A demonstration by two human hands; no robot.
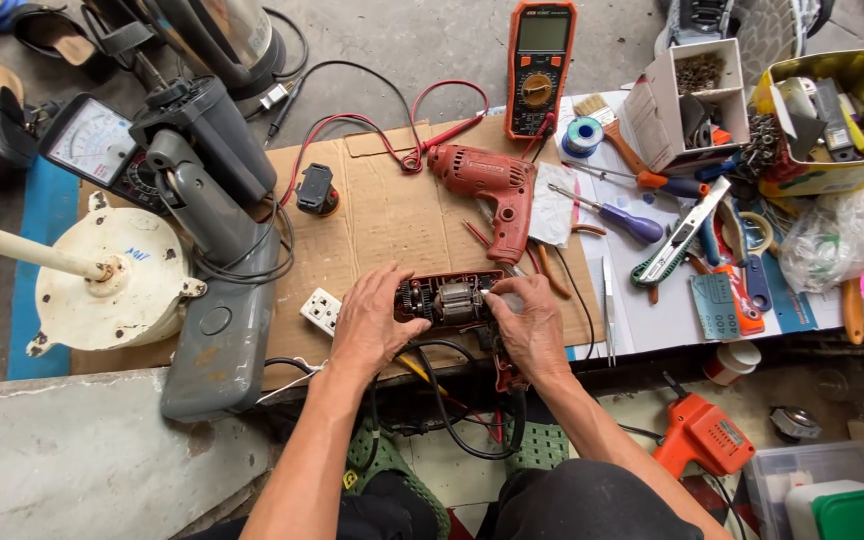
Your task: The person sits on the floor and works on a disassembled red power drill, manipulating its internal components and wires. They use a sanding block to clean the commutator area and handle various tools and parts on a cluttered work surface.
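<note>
Landmark = cardboard sheet (382, 215) on the floor; everything placed relative to it.

Off its left edge: white round fan motor housing (117, 285) with a pale shaft sticking out left. Above that, analog meter (92, 140) at the cardboard's top-left corner. Grey fan stand (217, 300) lies along the cardboard's left side, base toward the near edge.

On the cardboard, left part: small black part (316, 190) near the top, white wall socket (322, 310) near the bottom, just left of the left hand.

Near edge, centre: opened drill half-shell with motor armature (449, 300), winding and gears exposed. Left hand (372, 325) grips its left end, fingers curled over the gear end. Right hand (527, 325) grips the right end, fingers closed on the housing, thumb side toward the armature. Both hands touching it; black cord (442, 400) drops off the near edge below it.

Just above the armature, centre-right on the cardboard: red drill shell (487, 185), muzzle pointing left. Red test leads (392, 125) loop across the cardboard's top edge to the orange digital multimeter (540, 65) just past it.

Right of the cardboard: solder spool (582, 135), purple-handled screwdriver (622, 220), open white box of small parts (687, 105), yellow tin of hardware (832, 120). Below-right, well off the cardboard: orange power tool (702, 435).
</note>
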